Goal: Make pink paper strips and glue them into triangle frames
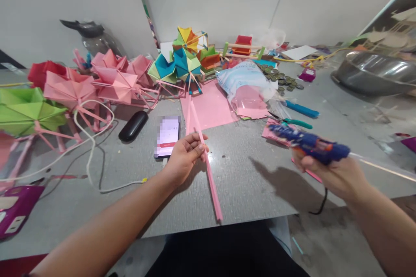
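A long, narrow pink paper strip (212, 186) is pinched in my left hand (186, 156) near its middle, one end pointing at the table's front edge. My right hand (338, 175) grips a blue hot glue gun (308, 143), its nozzle aimed left and a clear glue stick (383, 166) sticking out of its back. Beyond my left hand lies a pink paper sheet (211, 106). Below the glue gun's nozzle is a small stack of pink paper (274, 135), partly hidden. Green-handled pliers (297, 123) rest just behind the gun.
Several folded paper pieces, pink (69, 88), green (30, 106) and multicoloured (186, 62), line the left and back. A phone (167, 136), black case (133, 126), white cable (89, 160), plastic bag (242, 80), coins (286, 80) and metal bowl (373, 73) also lie on the table (253, 199).
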Motion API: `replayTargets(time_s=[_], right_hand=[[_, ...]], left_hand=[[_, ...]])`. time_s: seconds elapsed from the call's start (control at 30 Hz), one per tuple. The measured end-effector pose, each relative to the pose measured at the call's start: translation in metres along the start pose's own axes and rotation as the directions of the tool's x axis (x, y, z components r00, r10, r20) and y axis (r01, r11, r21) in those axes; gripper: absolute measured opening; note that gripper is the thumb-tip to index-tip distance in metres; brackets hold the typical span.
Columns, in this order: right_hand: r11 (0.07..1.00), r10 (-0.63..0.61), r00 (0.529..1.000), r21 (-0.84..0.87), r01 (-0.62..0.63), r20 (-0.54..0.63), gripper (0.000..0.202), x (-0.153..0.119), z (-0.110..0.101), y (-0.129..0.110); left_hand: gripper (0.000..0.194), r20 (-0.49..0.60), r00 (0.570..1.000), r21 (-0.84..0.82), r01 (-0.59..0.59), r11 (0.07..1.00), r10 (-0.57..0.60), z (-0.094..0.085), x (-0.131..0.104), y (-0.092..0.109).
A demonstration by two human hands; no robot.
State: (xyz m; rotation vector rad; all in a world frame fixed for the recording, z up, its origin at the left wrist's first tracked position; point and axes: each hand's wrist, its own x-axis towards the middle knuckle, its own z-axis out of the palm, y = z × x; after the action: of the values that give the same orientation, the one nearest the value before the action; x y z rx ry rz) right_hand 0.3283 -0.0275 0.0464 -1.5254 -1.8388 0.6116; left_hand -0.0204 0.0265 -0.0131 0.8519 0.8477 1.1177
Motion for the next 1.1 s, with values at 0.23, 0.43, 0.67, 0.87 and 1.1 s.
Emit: replayTargets(time_s=[0.23, 0.43, 0.67, 0.87, 1.1], right_hand=[[0.952, -0.228, 0.826, 0.296, 0.079, 0.515, 0.051, 0.037, 0.057, -0.060], [0.887, -0.195, 0.793, 0.448, -0.109, 0.578, 0.066, 0.046, 0.083, -0.033], [0.913, -0.292, 0.833, 0.397, 0.096, 0.470, 0.056, 0.054, 0.074, -0.028], [0.909, -0.327, 0.831, 0.391, 0.146, 0.450, 0.055, 0.056, 0.073, -0.028], [0.901, -0.355, 0.829, 0.394, 0.181, 0.432, 0.054, 0.054, 0.073, -0.031]], left_hand=[[0.029, -0.049, 0.999, -0.048, -0.012, 0.999, 0.009, 0.000, 0.003, 0.000], [0.035, -0.075, 0.997, -0.010, -0.019, 1.000, 0.018, -0.001, 0.006, -0.006], [0.032, -0.079, 0.994, 0.015, -0.075, 0.997, 0.076, 0.001, 0.005, -0.009], [0.032, -0.081, 0.994, 0.064, -0.067, 0.996, 0.072, 0.002, 0.001, -0.008], [0.028, -0.131, 0.987, 0.132, -0.071, 0.989, 0.088, 0.003, 0.001, -0.008]])
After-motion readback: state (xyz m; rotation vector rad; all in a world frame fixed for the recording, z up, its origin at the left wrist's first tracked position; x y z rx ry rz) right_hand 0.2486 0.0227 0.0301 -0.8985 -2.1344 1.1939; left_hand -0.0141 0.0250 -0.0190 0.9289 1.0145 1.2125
